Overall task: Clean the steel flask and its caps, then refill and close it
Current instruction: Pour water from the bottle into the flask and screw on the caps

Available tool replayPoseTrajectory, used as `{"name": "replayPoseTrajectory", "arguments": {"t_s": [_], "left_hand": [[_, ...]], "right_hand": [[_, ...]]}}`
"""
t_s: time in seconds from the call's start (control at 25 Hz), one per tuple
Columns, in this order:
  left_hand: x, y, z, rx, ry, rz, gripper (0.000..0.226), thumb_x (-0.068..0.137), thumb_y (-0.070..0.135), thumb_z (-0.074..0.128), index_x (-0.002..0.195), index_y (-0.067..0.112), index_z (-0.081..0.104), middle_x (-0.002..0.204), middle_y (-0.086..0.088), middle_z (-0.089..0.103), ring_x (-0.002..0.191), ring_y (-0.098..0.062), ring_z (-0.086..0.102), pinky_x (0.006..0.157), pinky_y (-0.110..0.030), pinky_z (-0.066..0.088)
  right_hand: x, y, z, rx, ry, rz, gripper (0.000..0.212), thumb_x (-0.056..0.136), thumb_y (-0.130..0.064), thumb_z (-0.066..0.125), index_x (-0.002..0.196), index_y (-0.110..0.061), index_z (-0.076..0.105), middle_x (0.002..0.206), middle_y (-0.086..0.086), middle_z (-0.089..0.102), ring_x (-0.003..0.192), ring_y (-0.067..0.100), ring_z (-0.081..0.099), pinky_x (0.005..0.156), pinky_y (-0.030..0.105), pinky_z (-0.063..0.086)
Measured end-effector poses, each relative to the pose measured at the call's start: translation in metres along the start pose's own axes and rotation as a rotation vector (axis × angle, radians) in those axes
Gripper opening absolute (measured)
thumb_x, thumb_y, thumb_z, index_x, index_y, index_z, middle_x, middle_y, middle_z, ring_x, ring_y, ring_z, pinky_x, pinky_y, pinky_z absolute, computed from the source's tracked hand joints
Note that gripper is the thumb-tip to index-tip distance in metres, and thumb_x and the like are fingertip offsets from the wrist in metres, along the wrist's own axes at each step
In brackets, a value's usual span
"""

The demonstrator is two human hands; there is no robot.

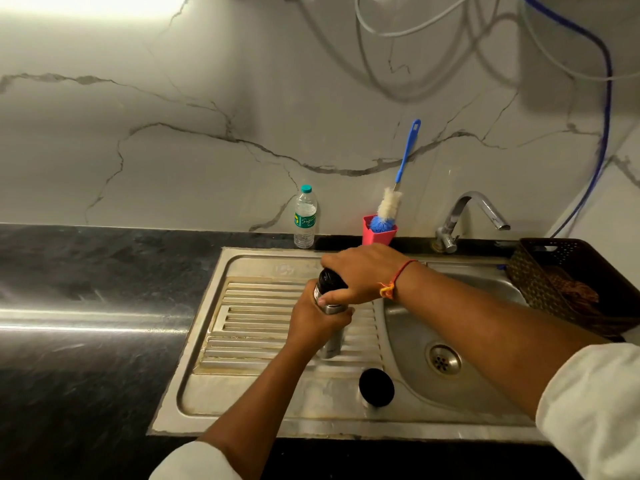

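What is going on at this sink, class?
A person is working at the sink. Their left grip holds the steel flask upright over the drainboard, and their right grip is curled round the black cap on top; whether it is coming off or going on cannot be told. A second cap sits apart beside the basin. The bottle brush stands in its pink holder.

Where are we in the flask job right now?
Done: the loose cap is off and stands on the drainboard. In hand: the left hand holds the steel flask upright; the right hand grips its top cap, direction unclear. Left: the brush sits in its holder and the water bottle is capped, so scrubbing, refilling and closing seem ahead.
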State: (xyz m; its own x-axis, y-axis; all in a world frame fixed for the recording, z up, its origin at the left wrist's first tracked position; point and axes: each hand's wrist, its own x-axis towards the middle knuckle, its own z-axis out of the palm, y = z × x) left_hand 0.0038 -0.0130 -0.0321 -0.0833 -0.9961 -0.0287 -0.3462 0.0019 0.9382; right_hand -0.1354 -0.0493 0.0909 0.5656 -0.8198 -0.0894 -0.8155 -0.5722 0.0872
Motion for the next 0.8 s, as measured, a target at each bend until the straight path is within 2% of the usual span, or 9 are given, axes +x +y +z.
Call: {"name": "replayPoseTrajectory", "arguments": {"t_s": [0.08, 0.16, 0.24, 0.32, 0.44, 0.52, 0.6, 0.72, 0.8], "left_hand": [[0.001, 0.0, -0.001, -0.009, -0.033, 0.005, 0.061, 0.07, 0.028, 0.089, 0.117, 0.039, 0.053, 0.103, 0.01, 0.07, 0.095, -0.01, 0.068, 0.08, -0.031, 0.059], [0.001, 0.002, 0.0, 0.013, -0.016, 0.018, 0.06, 0.071, 0.027, 0.09, 0.115, 0.04, 0.051, 0.101, 0.013, 0.068, 0.093, -0.009, 0.067, 0.074, -0.023, 0.055], [-0.002, 0.009, 0.003, 0.039, 0.058, 0.023, 0.055, 0.071, 0.026, 0.089, 0.108, 0.038, 0.05, 0.093, 0.015, 0.065, 0.085, -0.006, 0.065, 0.068, -0.017, 0.05], [-0.004, 0.013, 0.009, 0.055, 0.13, 0.046, 0.043, 0.077, 0.023, 0.084, 0.098, 0.036, 0.049, 0.083, 0.017, 0.06, 0.075, -0.001, 0.061, 0.06, -0.009, 0.045], [-0.006, 0.016, 0.014, 0.07, 0.151, 0.056, 0.029, 0.086, 0.027, 0.076, 0.104, 0.03, 0.052, 0.086, 0.019, 0.055, 0.081, -0.003, 0.06, 0.059, -0.003, 0.04], [-0.008, 0.015, 0.015, 0.05, 0.15, 0.049, 0.047, 0.079, 0.027, 0.084, 0.113, 0.034, 0.051, 0.093, 0.021, 0.057, 0.085, 0.004, 0.061, 0.063, -0.003, 0.04], [-0.009, 0.013, 0.013, 0.011, 0.157, 0.037, 0.06, 0.071, 0.022, 0.09, 0.112, 0.039, 0.049, 0.093, 0.022, 0.06, 0.081, 0.013, 0.06, 0.062, -0.003, 0.043], [-0.011, 0.013, 0.013, -0.017, 0.151, 0.007, 0.063, 0.069, 0.02, 0.092, 0.105, 0.043, 0.045, 0.092, 0.022, 0.06, 0.08, 0.01, 0.06, 0.06, -0.005, 0.043], [-0.01, 0.011, 0.013, -0.028, 0.151, 0.015, 0.061, 0.07, 0.022, 0.091, 0.105, 0.044, 0.048, 0.094, 0.018, 0.064, 0.085, 0.004, 0.063, 0.063, -0.007, 0.045]], "right_hand": [[0.003, 0.004, -0.002, -0.117, 0.062, -0.172, 0.065, 0.085, -0.078, 0.035, 0.123, -0.028, 0.048, 0.099, -0.004, 0.059, 0.08, 0.015, 0.059, 0.062, 0.03, 0.055], [0.004, -0.002, 0.002, -0.141, 0.116, -0.184, 0.056, 0.088, -0.073, 0.037, 0.108, -0.024, 0.056, 0.085, -0.004, 0.061, 0.071, 0.014, 0.06, 0.059, 0.029, 0.055], [-0.001, -0.017, 0.009, -0.065, 0.209, 0.033, 0.054, 0.089, -0.07, 0.039, 0.093, -0.021, 0.061, 0.073, -0.003, 0.061, 0.068, 0.017, 0.061, 0.059, 0.028, 0.052], [0.001, -0.04, 0.011, 0.064, 0.249, 0.378, 0.055, 0.088, -0.071, 0.041, 0.086, -0.019, 0.061, 0.073, -0.001, 0.056, 0.069, 0.017, 0.057, 0.059, 0.028, 0.044], [0.003, -0.059, 0.005, 0.114, 0.118, 0.621, 0.062, 0.087, -0.076, 0.038, 0.089, -0.017, 0.056, 0.081, 0.003, 0.053, 0.075, 0.02, 0.05, 0.063, 0.031, 0.042], [-0.015, -0.053, -0.011, 0.302, -0.045, 0.636, 0.06, 0.096, -0.064, 0.036, 0.105, -0.009, 0.06, 0.094, 0.006, 0.058, 0.088, 0.022, 0.052, 0.078, 0.038, 0.049], [-0.028, -0.042, -0.022, 0.417, -0.257, 0.594, 0.051, 0.104, -0.045, 0.033, 0.125, -0.005, 0.057, 0.111, 0.009, 0.062, 0.106, 0.023, 0.057, 0.098, 0.037, 0.044], [-0.014, -0.03, -0.031, 0.326, -0.256, 0.534, 0.076, 0.094, -0.07, 0.026, 0.117, -0.01, 0.065, 0.092, 0.007, 0.071, 0.084, 0.019, 0.066, 0.082, 0.032, 0.051], [-0.004, -0.024, -0.031, 0.223, -0.187, 0.343, 0.071, 0.088, -0.072, 0.043, 0.127, -0.014, 0.055, 0.103, 0.004, 0.065, 0.09, 0.017, 0.062, 0.076, 0.028, 0.05]]}}
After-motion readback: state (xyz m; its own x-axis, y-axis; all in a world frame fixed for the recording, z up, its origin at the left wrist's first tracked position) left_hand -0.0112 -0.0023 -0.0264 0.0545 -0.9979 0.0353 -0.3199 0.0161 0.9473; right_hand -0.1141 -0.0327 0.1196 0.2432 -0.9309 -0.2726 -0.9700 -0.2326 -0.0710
